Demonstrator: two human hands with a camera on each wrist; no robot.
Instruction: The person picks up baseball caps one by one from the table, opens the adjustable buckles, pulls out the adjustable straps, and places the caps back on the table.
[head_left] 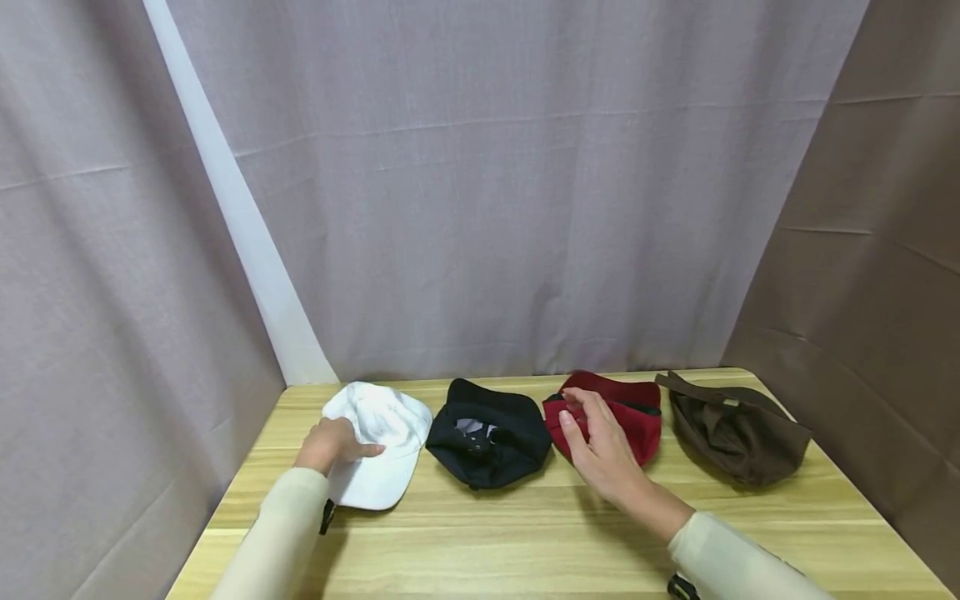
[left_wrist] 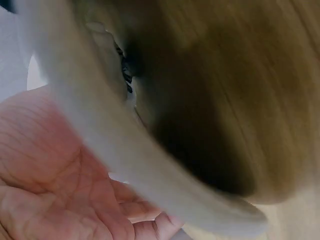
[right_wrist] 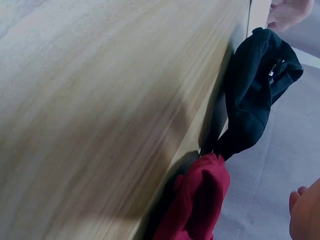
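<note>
Right hand overhangs red cap; left perhaps grips white cap.

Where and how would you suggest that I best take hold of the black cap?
I would pinch the near wall of the black cap from above, on the person's side, fingers inside and thumb outside. Its opening seems to face upward, leaving that wall exposed, while the white cap and red cap crowd its left and right.

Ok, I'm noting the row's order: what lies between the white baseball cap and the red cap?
A black cap lies between the white baseball cap and the red cap, seen in the head view.
</note>
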